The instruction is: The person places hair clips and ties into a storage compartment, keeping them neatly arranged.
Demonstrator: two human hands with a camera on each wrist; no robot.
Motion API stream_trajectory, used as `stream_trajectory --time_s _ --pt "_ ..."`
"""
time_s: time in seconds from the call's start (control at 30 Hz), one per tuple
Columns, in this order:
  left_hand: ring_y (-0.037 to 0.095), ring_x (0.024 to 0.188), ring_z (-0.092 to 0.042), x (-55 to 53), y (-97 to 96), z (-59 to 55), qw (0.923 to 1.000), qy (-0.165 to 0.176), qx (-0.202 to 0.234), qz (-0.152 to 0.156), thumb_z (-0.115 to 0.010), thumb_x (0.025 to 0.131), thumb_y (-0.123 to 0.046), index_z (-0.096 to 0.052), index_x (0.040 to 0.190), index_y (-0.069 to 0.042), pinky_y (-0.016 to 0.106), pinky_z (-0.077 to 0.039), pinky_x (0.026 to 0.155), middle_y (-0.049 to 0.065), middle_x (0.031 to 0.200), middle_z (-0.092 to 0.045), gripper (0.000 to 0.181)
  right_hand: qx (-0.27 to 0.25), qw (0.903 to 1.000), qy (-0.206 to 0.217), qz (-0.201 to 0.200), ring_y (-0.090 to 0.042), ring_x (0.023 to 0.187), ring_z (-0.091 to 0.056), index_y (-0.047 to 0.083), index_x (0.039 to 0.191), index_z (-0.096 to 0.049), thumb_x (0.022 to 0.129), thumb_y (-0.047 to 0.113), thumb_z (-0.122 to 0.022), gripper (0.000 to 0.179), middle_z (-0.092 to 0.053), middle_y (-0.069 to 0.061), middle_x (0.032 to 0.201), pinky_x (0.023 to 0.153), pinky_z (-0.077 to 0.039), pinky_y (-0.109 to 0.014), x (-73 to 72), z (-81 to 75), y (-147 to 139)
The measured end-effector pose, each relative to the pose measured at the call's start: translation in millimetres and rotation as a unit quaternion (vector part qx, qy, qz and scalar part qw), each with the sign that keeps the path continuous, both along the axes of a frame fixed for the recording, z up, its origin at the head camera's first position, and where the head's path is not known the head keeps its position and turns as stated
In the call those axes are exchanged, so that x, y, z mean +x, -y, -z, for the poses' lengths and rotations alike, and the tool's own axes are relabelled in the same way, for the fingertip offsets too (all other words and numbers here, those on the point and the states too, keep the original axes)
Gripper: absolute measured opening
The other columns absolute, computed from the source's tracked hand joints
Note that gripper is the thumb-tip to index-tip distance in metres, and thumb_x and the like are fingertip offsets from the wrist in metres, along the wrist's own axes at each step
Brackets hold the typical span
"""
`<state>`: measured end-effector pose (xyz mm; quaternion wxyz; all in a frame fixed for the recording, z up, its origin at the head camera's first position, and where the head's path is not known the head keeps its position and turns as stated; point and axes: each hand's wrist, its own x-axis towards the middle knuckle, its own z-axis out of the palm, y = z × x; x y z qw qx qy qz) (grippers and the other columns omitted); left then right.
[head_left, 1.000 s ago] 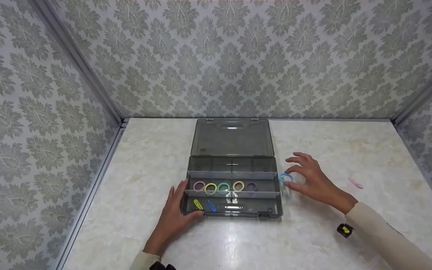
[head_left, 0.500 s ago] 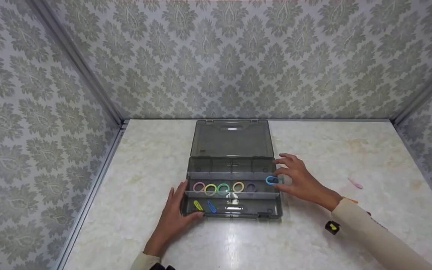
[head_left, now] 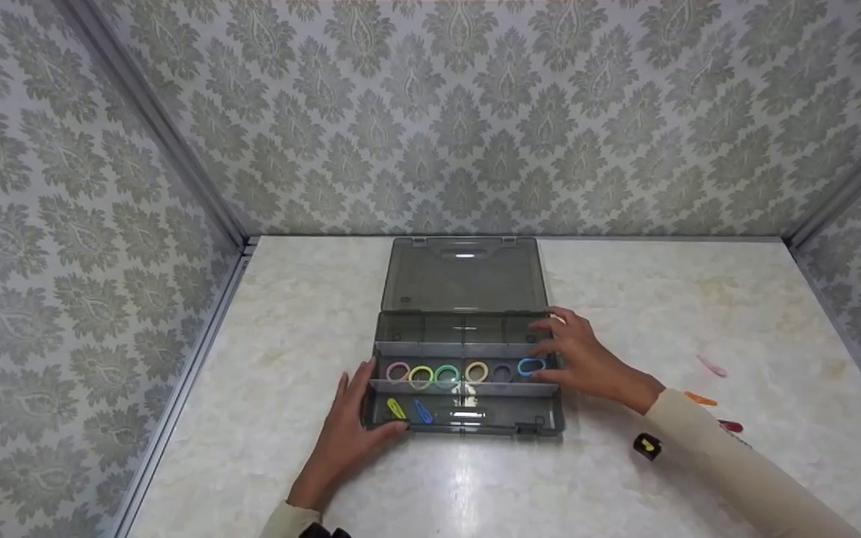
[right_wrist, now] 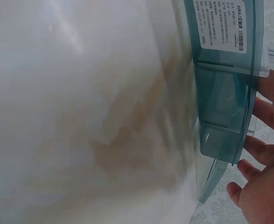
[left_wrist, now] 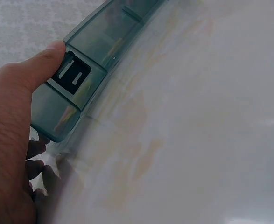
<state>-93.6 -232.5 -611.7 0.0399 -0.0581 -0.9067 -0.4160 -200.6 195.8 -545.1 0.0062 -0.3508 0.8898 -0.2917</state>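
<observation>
A smoky grey plastic organizer box [head_left: 501, 420] lies with its lid [head_left: 464, 273] folded back. My left hand [head_left: 352, 407] grips its front left corner; in the left wrist view the thumb [left_wrist: 50, 58] presses the front wall beside a dark latch [left_wrist: 72, 73]. My right hand [head_left: 587, 359] reaches over the right wall, pinching a blue hair tie [head_left: 522, 367] inside the middle compartment. Pink [head_left: 389, 371], yellow [head_left: 411, 376], green [head_left: 436, 375], pale orange [head_left: 468, 372] and dark purple hair ties [head_left: 495, 372] line that compartment. A yellow-green snap clip [head_left: 395, 408] and a blue snap clip [head_left: 422, 410] lie in front.
Right of the box, a pink clip [head_left: 711, 365], an orange clip [head_left: 701, 399] and a red clip [head_left: 731, 426] lie on the marbled table [head_left: 625, 276], the red one partly behind the sleeve. Patterned walls [head_left: 460, 112] enclose the table.
My right hand has moved left, carrying the blue hair tie from beside the box into the middle compartment. Orange and red clips have come into view behind the sleeve. My left hand stays put.
</observation>
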Motion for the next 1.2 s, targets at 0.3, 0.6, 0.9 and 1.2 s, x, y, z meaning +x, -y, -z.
stream_trajectory --time_s 0.3,0.6,0.9,1.2 --pt "0.056 0.165 -0.015 0.5 0.3 1.4 1.0000 0.003 0.008 -0.002 -0.094 0.083 -0.060 -0.030 0.176 -0.021 0.075 -0.024 0.128 0.020 0.177 -0.034 0.119 0.055 0.9981 0.024 -0.012 -0.051 0.161 -0.025 0.011 0.117 -0.086 0.090 0.026 -0.095 0.032 -0.055 -0.021 0.160 0.124 -0.018 -0.079 -4.1 -6.3 1" --pt "0.054 0.165 -0.019 -0.5 -0.5 2.3 0.9999 -0.011 0.001 0.005 -0.095 0.083 -0.057 -0.030 0.175 -0.017 0.069 -0.022 0.132 0.021 0.176 -0.036 0.120 -0.038 0.9985 -0.003 -0.039 -0.049 0.156 -0.034 0.012 0.111 -0.086 0.094 0.016 -0.090 0.017 -0.061 -0.021 0.155 0.120 -0.023 -0.081 -2.3 1.4 -11" --pt "0.053 0.165 -0.019 -1.2 -0.4 0.3 0.9999 -0.010 -0.008 0.005 -0.094 0.084 -0.057 -0.030 0.175 -0.016 0.067 -0.021 0.133 0.022 0.176 -0.035 0.119 -0.124 0.9913 -0.040 -0.012 -0.046 0.149 -0.042 0.009 0.109 -0.085 0.093 0.004 -0.088 0.017 -0.066 -0.022 0.146 0.116 -0.030 -0.076 2.1 4.8 -39" --pt "0.055 0.165 -0.019 -0.1 -1.3 1.4 1.0000 -0.002 -0.005 -0.003 -0.094 0.083 -0.059 -0.030 0.175 -0.019 0.070 -0.024 0.131 0.021 0.176 -0.035 0.120 -0.150 0.9854 -0.050 0.062 -0.047 0.148 -0.043 0.005 0.108 -0.085 0.089 -0.001 -0.090 0.020 -0.069 -0.018 0.143 0.114 -0.034 -0.072 8.1 9.8 -74"
